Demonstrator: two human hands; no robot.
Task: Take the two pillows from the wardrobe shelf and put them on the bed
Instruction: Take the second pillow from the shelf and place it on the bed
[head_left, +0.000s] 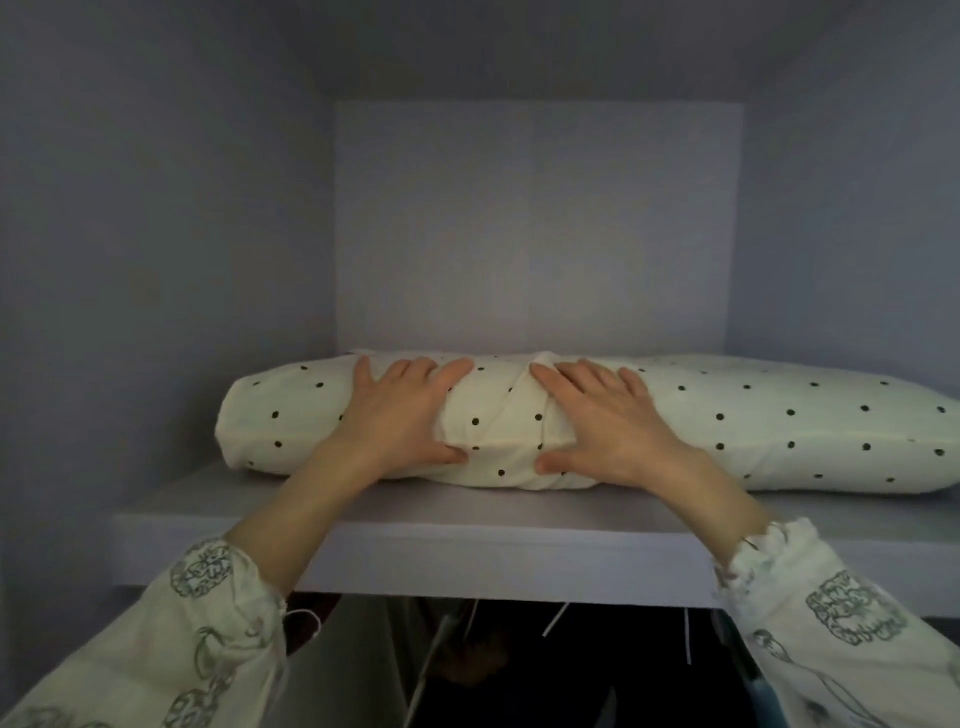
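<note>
Cream, black-dotted pillow bedding lies along the grey wardrobe shelf (467, 540), with a left part (270, 431) and a right part (789, 431) that runs out of view. A bunched crease sits in the middle, and I cannot tell whether it is one long pillow or two lying end to end. My left hand (400, 415) grips the pillow just left of the crease, fingers over the top and thumb pressed into the front. My right hand (613, 421) grips it the same way just right of the crease. The bed is out of view.
The shelf compartment has grey side walls, a pale back panel (535, 223) and tall free space above the pillow. Below the shelf's front edge hang dark clothes and hangers (519, 660). My patterned sleeves fill both lower corners.
</note>
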